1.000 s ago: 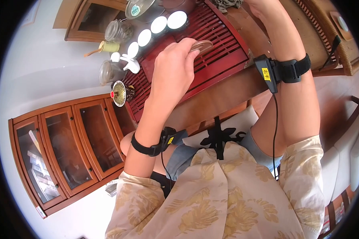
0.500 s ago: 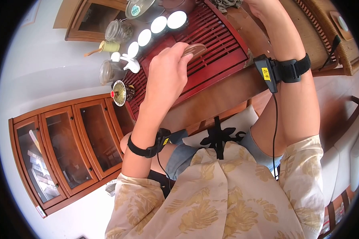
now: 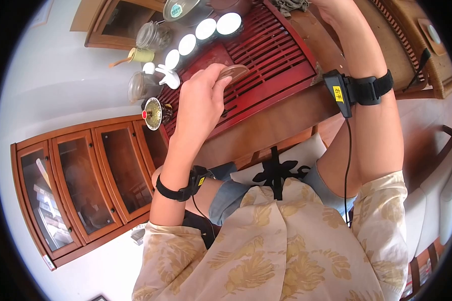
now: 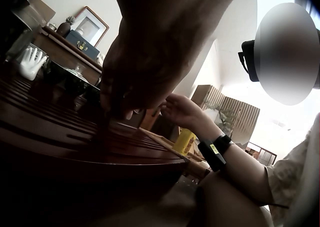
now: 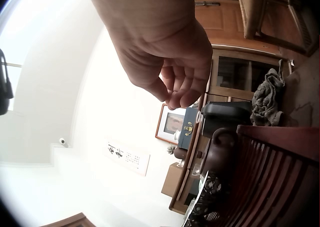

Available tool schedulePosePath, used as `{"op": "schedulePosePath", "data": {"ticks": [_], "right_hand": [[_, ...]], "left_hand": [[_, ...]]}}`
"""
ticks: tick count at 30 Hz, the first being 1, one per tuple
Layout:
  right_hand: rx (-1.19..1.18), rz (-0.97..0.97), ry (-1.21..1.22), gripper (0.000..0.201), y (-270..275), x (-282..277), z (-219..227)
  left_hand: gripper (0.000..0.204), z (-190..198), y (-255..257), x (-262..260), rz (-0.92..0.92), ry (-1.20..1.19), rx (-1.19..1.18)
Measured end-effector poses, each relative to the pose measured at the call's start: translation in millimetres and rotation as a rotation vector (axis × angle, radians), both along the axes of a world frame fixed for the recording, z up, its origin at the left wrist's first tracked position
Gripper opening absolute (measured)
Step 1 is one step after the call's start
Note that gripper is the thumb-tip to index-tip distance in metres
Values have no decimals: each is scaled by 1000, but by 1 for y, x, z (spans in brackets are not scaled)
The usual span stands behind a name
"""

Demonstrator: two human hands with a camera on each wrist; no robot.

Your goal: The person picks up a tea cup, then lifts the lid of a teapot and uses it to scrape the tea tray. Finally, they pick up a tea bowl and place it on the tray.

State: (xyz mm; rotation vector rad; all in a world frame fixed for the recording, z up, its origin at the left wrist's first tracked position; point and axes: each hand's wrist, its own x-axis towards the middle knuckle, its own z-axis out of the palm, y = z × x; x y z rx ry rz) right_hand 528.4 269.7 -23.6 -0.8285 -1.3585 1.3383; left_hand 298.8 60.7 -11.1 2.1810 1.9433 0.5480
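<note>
My left hand (image 3: 201,100) pinches a thin round brown coaster (image 3: 240,71) between thumb and fingers, held tilted above the slatted red tea tray (image 3: 273,93). In the left wrist view that hand is dark and mostly covers what it holds. At the top right of the head view my right hand (image 3: 329,9) is partly cut off. The right wrist view shows its fingers (image 5: 192,84) loosely bent toward the thumb, with nothing visible between them. A row of small cups with white insides (image 3: 206,29) stands along the tray's far side.
Beside the cups stand a white hand-shaped figurine (image 3: 169,77) and glass jars (image 3: 154,36). A patterned bowl (image 3: 154,113) is at the tray's left end. A brown teapot (image 5: 220,152) and a crumpled grey cloth (image 5: 267,99) lie toward the far right.
My left hand has drawn left and slightly toward my body, taking the coaster with it. The right hand stays almost where it was.
</note>
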Motion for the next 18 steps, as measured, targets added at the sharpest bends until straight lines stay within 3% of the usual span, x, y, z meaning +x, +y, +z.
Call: {"op": "schedulePosePath", "data": {"ticks": [18], "right_hand": [[-15,-11,-8,23,-6,-3,9]], "left_hand": [[16,3,-18,-27,46,43,-37]]}}
